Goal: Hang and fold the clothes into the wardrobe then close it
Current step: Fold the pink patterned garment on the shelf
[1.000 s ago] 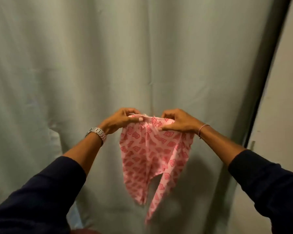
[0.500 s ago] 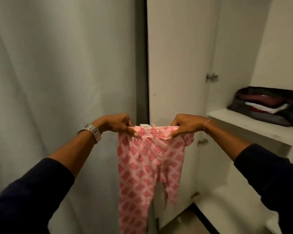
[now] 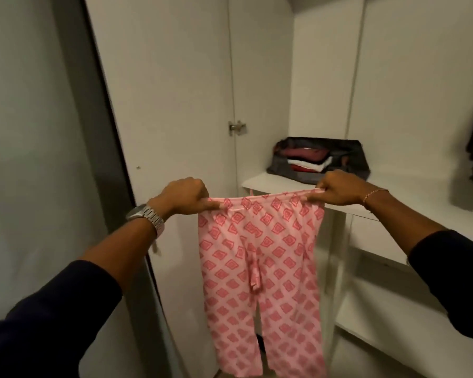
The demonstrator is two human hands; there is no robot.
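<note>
- Open white wardrobe [image 3: 322, 77], folded stack [image 3: 309, 162] on its shelf [image 3: 260, 182].
- Left hand [image 3: 185, 195], right hand [image 3: 339, 188] apart, each pinching pink trousers [image 3: 260, 268] waistband, hanging before the shelf.

Both arms wear dark navy long sleeves, the left sleeve [image 3: 52, 320] and right sleeve [image 3: 453, 271] pushed up the forearms. A silver metal link-band wristwatch [image 3: 147, 217] circles the left wrist; a thin gold-toned chain bracelet [image 3: 373, 194] circles the right.
</note>
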